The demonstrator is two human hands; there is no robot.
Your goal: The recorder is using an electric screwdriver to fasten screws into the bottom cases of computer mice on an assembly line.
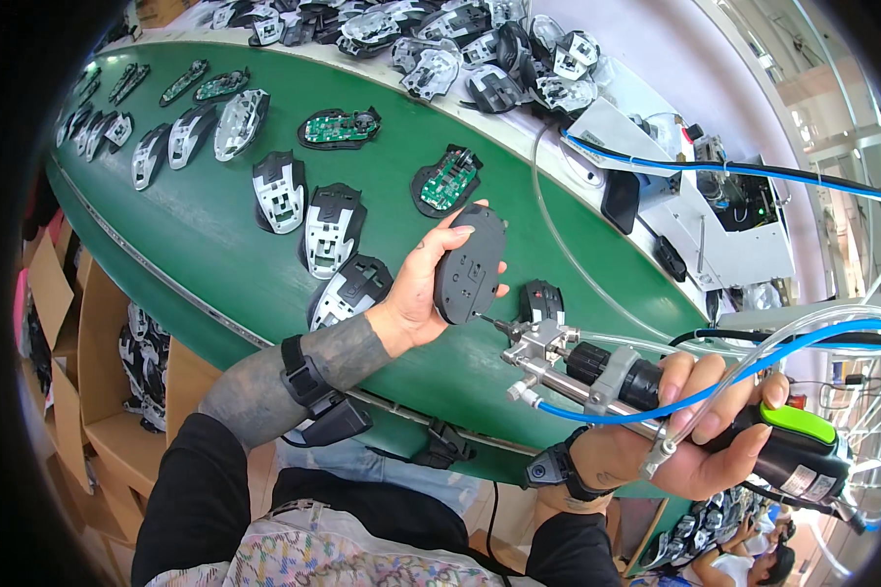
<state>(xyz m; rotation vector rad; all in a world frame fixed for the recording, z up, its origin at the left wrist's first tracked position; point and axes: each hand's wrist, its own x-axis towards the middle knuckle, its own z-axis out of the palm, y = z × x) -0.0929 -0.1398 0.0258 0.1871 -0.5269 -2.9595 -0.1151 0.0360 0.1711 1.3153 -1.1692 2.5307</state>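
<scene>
My left hand [413, 289] is closed round a black computer mouse [472, 264], its flat underside turned up toward me. Thumb and fingers grip its edges above the green belt. In my right hand [705, 430] is a power screwdriver [803, 460] with a black body, a green lever, a metal feeding head and hoses. Its thin tip points left, right at the lower end of the mouse; whether the two touch I cannot tell. Just beyond the tip, a small dark mouse part [541, 301] lies on the belt.
Along the green conveyor belt [206, 264] lie grey-and-black mouse shells [333, 230] and bases with green circuit boards [448, 181]. Shells are heaped [440, 59] on the far ledge. A white machine [734, 245] stands at right, with blue and clear hoses. Cardboard boxes [117, 430] sit at left.
</scene>
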